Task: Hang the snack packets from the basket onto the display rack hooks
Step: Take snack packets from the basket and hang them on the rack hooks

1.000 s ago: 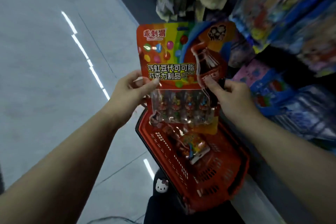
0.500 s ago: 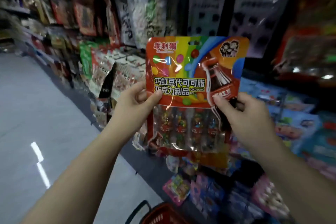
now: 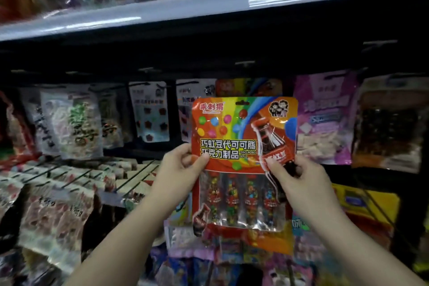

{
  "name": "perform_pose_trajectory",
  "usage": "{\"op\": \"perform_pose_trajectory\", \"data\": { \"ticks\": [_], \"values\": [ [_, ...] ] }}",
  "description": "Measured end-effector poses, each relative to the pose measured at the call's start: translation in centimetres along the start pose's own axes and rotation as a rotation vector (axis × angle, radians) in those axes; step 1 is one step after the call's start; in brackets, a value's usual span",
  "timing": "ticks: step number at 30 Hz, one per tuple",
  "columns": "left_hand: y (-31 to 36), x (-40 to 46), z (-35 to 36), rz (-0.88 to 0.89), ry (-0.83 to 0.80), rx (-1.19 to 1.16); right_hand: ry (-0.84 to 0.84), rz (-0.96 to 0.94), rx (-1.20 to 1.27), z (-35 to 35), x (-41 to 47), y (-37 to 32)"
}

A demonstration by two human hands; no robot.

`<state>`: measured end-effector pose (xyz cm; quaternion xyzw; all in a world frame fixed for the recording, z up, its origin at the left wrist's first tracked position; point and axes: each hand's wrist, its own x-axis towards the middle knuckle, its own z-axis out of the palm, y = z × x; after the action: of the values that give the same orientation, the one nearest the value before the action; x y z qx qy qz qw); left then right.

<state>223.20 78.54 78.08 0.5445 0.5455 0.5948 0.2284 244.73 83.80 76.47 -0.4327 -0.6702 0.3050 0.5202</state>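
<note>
The snack packet [image 3: 243, 146], an orange-red pouch with a rainbow, candy dots and a cola bottle printed over a clear window of small bottles, was held upright in front of the display rack, its hang slot [image 3: 242, 102] at the top edge. Just behind and above the packet hung a matching orange packet [image 3: 248, 87], only its top showing. At the packet's left edge the left hand [image 3: 180, 168] pinched it, thumb on the front and fingers curled behind; at its right edge the right hand [image 3: 294, 176] gripped it the same way, thumb over the printed bottle. The carrying step seemed nearly over and the hooking step about to start. The next move would likely call for raising the packet and lining its slot with the tip of a hook [image 3: 245, 62] above it, then pushing it back. Left of the packet hung pale packets [image 3: 148, 111]; right of it a purple packet [image 3: 325, 118]. Above ran a grey shelf edge [image 3: 209, 10]. The basket was out of view.
</note>
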Motion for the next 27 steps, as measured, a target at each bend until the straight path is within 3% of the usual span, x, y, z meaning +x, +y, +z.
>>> {"op": "perform_pose_trajectory", "data": {
  "ticks": [5, 16, 27],
  "values": [
    [0.1, 1.6, 2.1, 0.021, -0.038, -0.004, 0.069, -0.013, -0.035, -1.6, 1.0, 0.3],
    [0.2, 4.6, 2.5, 0.078, 0.083, -0.075, 0.05, -0.043, -0.024, -0.5, 4.5, -1.8],
    [-1.7, 6.9, 3.3, 0.069, 0.074, -0.071, 0.041, -0.035, -0.106, 0.0, 6.5, 0.1]
  ]
}}
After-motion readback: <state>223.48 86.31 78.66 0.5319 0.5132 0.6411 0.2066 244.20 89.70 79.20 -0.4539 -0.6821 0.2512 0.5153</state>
